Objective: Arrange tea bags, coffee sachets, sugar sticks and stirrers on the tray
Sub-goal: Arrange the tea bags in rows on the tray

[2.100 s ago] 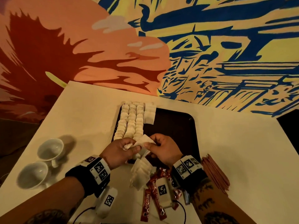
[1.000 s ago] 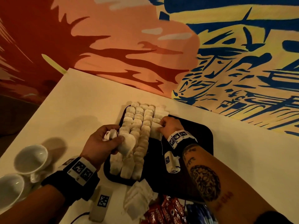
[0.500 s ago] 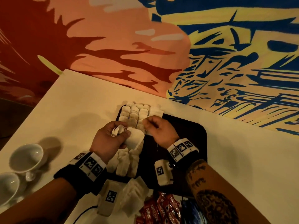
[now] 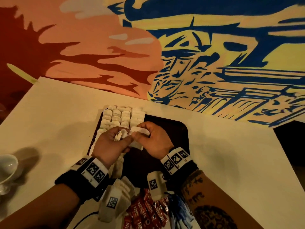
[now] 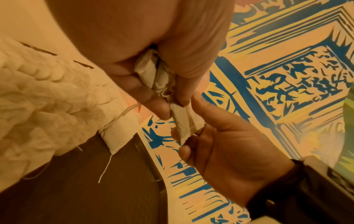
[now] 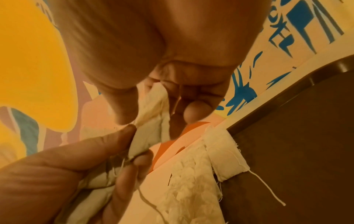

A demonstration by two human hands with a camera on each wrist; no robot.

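Observation:
A dark tray (image 4: 173,129) lies on the white table, with rows of white tea bags (image 4: 117,118) along its left side. Above the tray both hands meet on one tea bag (image 4: 140,130). My left hand (image 4: 127,139) pinches its near end between thumb and finger and keeps crumpled white paper (image 4: 119,137) bunched in the palm. My right hand (image 4: 137,135) pinches the other end. In the left wrist view the tea bag (image 5: 184,125) hangs between the two pinches. In the right wrist view the bag (image 6: 151,121) is folded under my right thumb.
Loose tea bags (image 4: 125,187) are stacked in front of the tray, beside red coffee sachets (image 4: 145,212) and blue sachets (image 4: 179,210). A white cup (image 4: 6,166) stands at the table's left edge. A painted wall rises behind the table (image 4: 231,162).
A second ago my right hand was at the far row of tea bags on the tray. It has come back to my left hand, and both now pinch one tea bag.

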